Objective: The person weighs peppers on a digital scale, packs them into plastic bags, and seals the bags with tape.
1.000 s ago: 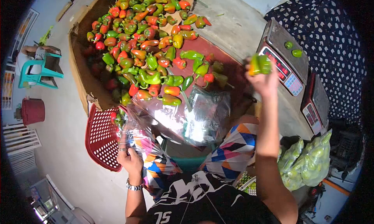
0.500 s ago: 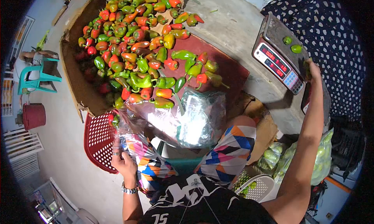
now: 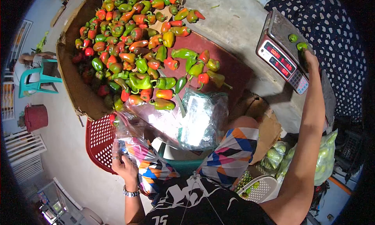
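Observation:
My left hand (image 3: 125, 168), with rings and a metal watch, is closed on the edge of a clear plastic bag (image 3: 131, 125) above my left thigh. A red and green pepper (image 3: 113, 119) shows by that bag. My right hand (image 3: 311, 62) reaches to the digital scale (image 3: 279, 60), fingers round a dark green pepper (image 3: 301, 57) partly hidden by them. Two lighter green peppers (image 3: 293, 38) rest on the scale's plate near my fingertips. The red display is lit.
Many red, green and orange peppers (image 3: 140, 64) spill from a cardboard box (image 3: 64, 68) onto a red board (image 3: 234, 68). More clear plastic (image 3: 201, 119) lies at its front. A red basket (image 3: 97, 141) stands left; a white basket (image 3: 263, 186) and filled bags (image 3: 324, 158) stand right.
My right hand has moved inward over the scale's plate, bringing the dark green pepper close to the two others. My left hand stays on the plastic bag.

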The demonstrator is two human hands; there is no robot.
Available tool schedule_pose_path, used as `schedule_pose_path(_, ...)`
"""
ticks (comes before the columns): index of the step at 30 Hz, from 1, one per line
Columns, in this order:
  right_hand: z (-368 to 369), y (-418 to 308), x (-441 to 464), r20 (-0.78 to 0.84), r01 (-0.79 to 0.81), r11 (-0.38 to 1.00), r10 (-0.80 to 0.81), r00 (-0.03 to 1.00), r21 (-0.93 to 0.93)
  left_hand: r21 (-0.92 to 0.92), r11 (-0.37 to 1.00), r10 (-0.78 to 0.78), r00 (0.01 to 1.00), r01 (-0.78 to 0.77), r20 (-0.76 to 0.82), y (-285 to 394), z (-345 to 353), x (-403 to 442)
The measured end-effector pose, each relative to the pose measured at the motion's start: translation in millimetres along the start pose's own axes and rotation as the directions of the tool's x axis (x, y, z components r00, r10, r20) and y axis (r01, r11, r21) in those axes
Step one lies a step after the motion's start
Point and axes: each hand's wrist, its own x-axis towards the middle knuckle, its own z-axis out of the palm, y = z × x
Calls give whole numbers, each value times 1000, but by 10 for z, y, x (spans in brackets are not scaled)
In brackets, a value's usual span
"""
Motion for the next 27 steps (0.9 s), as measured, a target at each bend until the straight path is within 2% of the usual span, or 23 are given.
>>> schedule_pose_path(3, -46, 23, -48, 49, 45, 996, -49, 998, 82, 23, 1000, 13, 1000, -14, 5, -16, -13, 5)
schedule_pose_path(6, -8, 78, 32, -12, 32, 998, -32, 999, 55, 24, 1000, 12, 1000, -12, 7, -16, -30, 0)
schedule_pose_path(9, -35, 154, 83, 52, 121, 987, -127, 991, 104, 33, 999, 24, 1000, -24, 0, -19, -26, -3)
schedule_pose_path(12, -23, 149, 151, -156, 108, 993, -100, 983, 45, 29, 999, 19, 1000, -19, -2, -37, -30, -6)
schedule_pose_path(15, -200, 156, 107, -217, 163, 986, -169, 961, -44, 37, 999, 33, 999, -33, -8, -83, -33, -13)
schedule_pose_path(18, -350, 121, 74, -257, 170, 981, -188, 948, -87, 51, 998, 37, 999, -37, -1, -85, -34, -14)
schedule_pose_path(27, -529, 92, -2, -221, 158, 982, -177, 959, -98, 28, 999, 33, 999, -33, 13, -56, -41, -11)
